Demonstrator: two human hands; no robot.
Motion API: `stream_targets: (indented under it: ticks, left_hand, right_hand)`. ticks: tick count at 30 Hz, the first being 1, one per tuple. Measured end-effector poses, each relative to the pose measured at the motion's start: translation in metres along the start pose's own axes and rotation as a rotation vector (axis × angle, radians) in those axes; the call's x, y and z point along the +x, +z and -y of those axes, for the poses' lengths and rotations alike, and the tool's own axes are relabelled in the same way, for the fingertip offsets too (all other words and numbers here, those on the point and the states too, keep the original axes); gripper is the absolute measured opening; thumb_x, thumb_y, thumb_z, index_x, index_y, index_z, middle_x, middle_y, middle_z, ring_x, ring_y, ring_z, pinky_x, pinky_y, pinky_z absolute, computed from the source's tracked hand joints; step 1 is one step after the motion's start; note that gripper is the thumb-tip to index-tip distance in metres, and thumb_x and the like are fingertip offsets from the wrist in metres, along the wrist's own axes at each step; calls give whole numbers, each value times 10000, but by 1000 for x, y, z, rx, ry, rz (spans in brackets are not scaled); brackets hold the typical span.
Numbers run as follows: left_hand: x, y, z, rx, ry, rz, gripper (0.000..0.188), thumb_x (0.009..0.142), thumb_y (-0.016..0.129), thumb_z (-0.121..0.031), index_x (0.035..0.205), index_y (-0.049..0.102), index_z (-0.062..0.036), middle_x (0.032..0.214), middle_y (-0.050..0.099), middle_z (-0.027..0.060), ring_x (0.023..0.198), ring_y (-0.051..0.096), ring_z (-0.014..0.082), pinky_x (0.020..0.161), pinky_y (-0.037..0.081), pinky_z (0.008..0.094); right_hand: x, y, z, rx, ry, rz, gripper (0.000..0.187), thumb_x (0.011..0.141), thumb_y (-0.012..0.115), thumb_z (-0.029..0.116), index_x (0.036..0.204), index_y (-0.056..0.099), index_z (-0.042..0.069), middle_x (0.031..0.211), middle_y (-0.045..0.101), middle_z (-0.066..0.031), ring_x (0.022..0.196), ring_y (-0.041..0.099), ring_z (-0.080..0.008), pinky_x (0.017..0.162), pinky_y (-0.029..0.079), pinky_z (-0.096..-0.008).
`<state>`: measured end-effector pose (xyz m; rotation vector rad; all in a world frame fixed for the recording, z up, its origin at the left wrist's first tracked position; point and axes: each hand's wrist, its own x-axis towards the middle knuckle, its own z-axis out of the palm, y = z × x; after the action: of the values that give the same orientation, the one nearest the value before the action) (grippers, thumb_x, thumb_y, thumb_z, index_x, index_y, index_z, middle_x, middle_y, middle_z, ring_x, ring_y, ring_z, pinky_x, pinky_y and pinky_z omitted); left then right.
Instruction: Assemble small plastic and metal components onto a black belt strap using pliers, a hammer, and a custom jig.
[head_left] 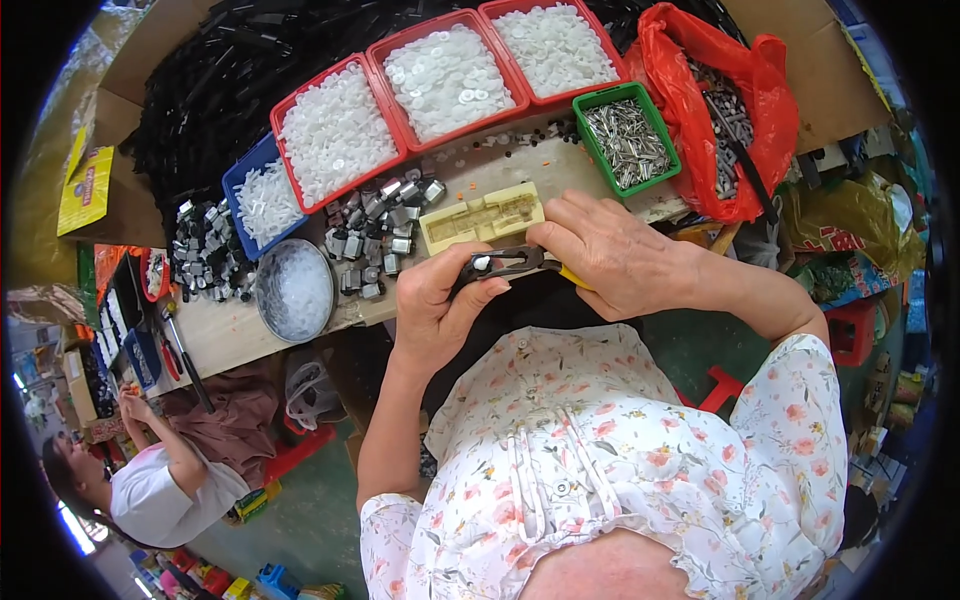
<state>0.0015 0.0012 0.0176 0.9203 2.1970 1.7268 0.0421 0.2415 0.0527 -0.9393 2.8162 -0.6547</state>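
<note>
My right hand (622, 258) is wrapped round a pair of pliers (522, 262); a bit of yellow handle shows under the fingers. The jaws point left, to a small black plastic part (465, 274) with a white piece at its end. My left hand (436, 300) pinches that part between thumb and fingers. The jaws meet the part at the white piece; how firmly they grip it I cannot tell. Just beyond my hands a cream block (442, 230) with a long hollow lies on the bench. Left of it are silver-and-black metal pieces (375, 228) in a loose heap.
Red trays (408, 148) of white plastic pieces line the back, before a box of black parts (240, 80). A green tray (675, 160) of metal pins and a red bag (752, 205) stand right. A round bowl (262, 290) and blue tray (232, 190) stand left. Another person (165, 500) sits lower left.
</note>
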Motion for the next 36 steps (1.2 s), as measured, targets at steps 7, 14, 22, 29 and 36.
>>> stream_targets:
  ticks: [7, 14, 22, 29, 36]
  left_hand:
    - [-4, -1, 14, -262, -109, -55, 263, 918, 712, -207, 1029, 642, 20, 747, 630, 52, 610, 567, 143, 579, 450, 250]
    - [-8, -7, 33, -1168, -185, 18, 587, 970, 489, -562, 1137, 586, -7, 632, 481, 16, 500, 468, 118, 464, 386, 256]
    - [-13, -10, 28, -1300, -235, -8, 574, 989, 376, -611, 1104, 555, -78, 601, 428, -2, 432, 410, 94, 413, 336, 241]
    - [-10, -3, 17, -853, -124, -145, 500, 940, 611, -499, 1076, 498, -31, 676, 553, 71, 518, 516, 138, 482, 430, 252]
    - [-15, -7, 14, -658, -165, -51, 431, 971, 636, -386, 1047, 618, 38, 740, 600, 48, 573, 547, 103, 487, 438, 223]
  right_hand:
    - [10, -4, 1, 90, 5, -4, 613, 680, 642, -24, 1264, 457, 4, 1090, 469, -177, 1072, 502, -375, 823, 440, -424]
    - [12, -6, -16, 346, 56, -66, 732, 659, 547, -23, 1373, 390, -4, 1152, 429, -199, 1104, 478, -394, 1006, 398, -403]
    - [15, 5, -13, 330, 22, -23, 729, 654, 553, -11, 1366, 397, -8, 1120, 428, -199, 1068, 485, -396, 973, 403, -422]
    - [22, 2, -1, 329, -17, -56, 713, 670, 577, -9, 1363, 410, 15, 1114, 436, -195, 1045, 486, -399, 926, 412, -438]
    - [20, -2, -3, 268, -60, -34, 686, 681, 607, -8, 1342, 421, 17, 1094, 453, -191, 1046, 492, -403, 912, 417, -453]
